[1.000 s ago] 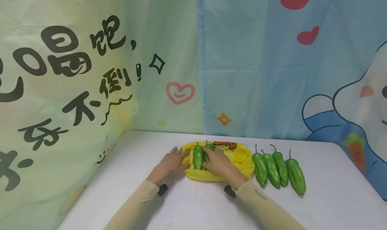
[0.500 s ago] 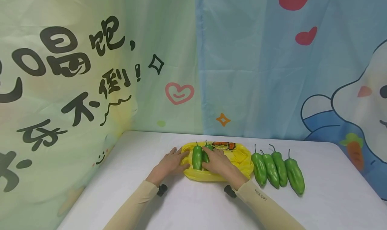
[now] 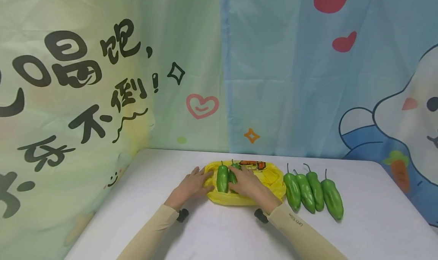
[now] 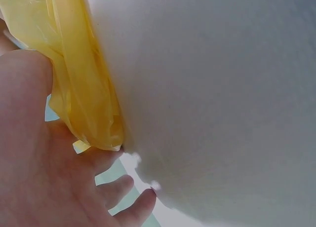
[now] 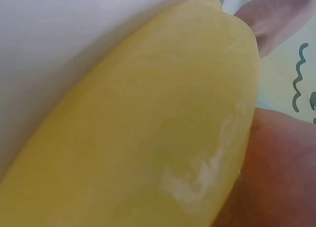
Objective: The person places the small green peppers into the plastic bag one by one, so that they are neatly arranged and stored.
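A yellow plastic bag (image 3: 232, 200) lies spread on the white table with its rim rolled low. Inside it, at the left, a green pepper (image 3: 222, 179) lies stem away from me. A second green pepper (image 3: 233, 178) is beside it, partly covered by my right hand (image 3: 249, 182), whose thumb and fingers grip it. My left hand (image 3: 192, 183) rests at the bag's left rim, fingers loosely spread. In the left wrist view, the bag's yellow edge (image 4: 84, 84) passes between thumb and fingers. The bag's side (image 5: 148, 128) fills much of the right wrist view and hides the right fingertips.
Several green peppers (image 3: 308, 193) lie in a row right of the bag, stems pointing away. A printed curtain (image 3: 267, 81) hangs behind the table (image 3: 219, 237) and along its left side.
Both hands, the bag and the peppers keep their places relative to each other. The whole head view has shifted slightly left.
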Demonstrator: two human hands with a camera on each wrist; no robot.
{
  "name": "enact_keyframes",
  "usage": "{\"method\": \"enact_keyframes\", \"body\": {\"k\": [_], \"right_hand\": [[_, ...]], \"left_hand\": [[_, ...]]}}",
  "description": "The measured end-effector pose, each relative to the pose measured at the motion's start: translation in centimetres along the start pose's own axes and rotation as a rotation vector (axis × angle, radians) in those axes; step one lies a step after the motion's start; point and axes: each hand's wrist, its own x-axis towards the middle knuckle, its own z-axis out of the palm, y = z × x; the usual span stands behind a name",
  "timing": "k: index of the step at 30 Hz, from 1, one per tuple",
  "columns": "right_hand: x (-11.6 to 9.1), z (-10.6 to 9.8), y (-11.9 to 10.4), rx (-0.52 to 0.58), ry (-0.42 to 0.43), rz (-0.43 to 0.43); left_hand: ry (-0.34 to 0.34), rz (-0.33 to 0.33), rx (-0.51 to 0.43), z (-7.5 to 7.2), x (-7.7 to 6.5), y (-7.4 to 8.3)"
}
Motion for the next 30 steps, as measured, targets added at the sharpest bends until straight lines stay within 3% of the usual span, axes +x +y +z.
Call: {"method": "enact_keyframes", "body": {"k": [11,30], "right_hand": [[-0.5,-0.8,0.3,0.018,-0.020,-0.030],[-1.0,-1.2,0.7,-0.094,0.011,-0.059]], "left_hand": [[0.004,0.000,-0.011,0.0,0.0,-0.1],[0.003,0.003,-0.009,0.1,-0.1,-0.1]]}}
